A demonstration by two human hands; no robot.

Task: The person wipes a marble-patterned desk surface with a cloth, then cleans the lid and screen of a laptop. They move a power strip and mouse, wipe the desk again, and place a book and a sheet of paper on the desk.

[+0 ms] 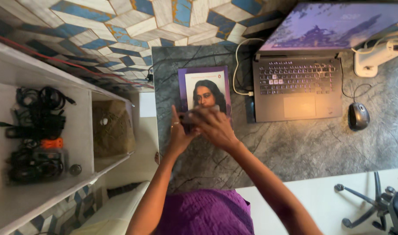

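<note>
Two hands meet over the book's lower edge: left hand & right hand together on a small dark object, prob. steadying it. Laptop right of book.

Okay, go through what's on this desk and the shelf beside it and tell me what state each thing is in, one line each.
Laptop: lid open, screen lit.
Book: closed, lying flat, cover up.
Left hand: at the book's lower left edge.
Right hand: on the book's lower part, blurred.
White cable: plugged into the laptop's left side.
Mouse: resting on the desk, untouched.
Black cables: coiled in the shelf compartment.
</note>
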